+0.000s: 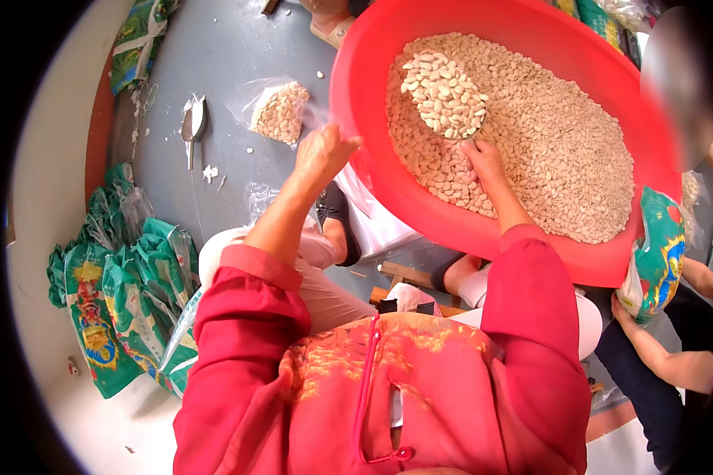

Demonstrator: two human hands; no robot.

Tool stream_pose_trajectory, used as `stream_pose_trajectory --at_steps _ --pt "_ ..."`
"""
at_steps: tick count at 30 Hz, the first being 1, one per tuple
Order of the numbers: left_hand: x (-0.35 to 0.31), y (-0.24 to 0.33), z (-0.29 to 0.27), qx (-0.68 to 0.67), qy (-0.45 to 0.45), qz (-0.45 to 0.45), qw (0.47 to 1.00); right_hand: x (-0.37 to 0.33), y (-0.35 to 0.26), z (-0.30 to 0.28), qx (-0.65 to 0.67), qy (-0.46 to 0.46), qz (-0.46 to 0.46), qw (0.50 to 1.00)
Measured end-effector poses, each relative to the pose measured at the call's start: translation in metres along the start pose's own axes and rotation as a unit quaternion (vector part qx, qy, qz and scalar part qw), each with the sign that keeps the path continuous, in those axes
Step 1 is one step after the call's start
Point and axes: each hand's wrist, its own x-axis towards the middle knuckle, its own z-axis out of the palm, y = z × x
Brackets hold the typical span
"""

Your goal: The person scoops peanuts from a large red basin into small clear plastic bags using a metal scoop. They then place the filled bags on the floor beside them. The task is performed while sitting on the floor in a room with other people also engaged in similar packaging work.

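Note:
A large red plastic basin holds a heap of pale beans. My right hand grips the handle of a scoop heaped with the same beans, raised over the pile. My left hand is at the basin's left rim, its fingers closed on the top of a clear plastic bag that hangs below the rim. Both my arms are in red sleeves.
A clear bag of beans and a metal scoop lie on the grey floor at the upper left. Several green printed bags are piled at the left. Another person's hand holds a green bag at the right.

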Motion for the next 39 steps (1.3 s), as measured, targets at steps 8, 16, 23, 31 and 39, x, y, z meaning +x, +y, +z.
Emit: stream_pose_trajectory --at_steps 8,16,23,31,39 --pt "0.02 0.03 -0.046 0.251 -0.155 0.22 0.93 -0.056 -0.003 -0.018 0.061 0.037 -0.035 0.997" --pt "0.05 0.046 -0.027 0.135 -0.053 0.193 0.97 -0.122 -0.027 -0.029 0.051 0.003 -0.067 0.996" --pt "0.019 0.098 -0.047 -0.04 0.045 0.227 0.972 -0.158 -0.039 -0.042 -0.04 -0.053 -0.096 0.993" --pt "-0.016 0.133 -0.012 -0.278 -0.045 0.254 0.925 -0.165 -0.073 -0.031 -0.139 -0.099 -0.092 0.981" --pt "-0.007 0.117 -0.035 -0.711 -0.153 0.067 0.683 -0.178 -0.176 -0.012 -0.688 -0.046 -0.261 0.676"
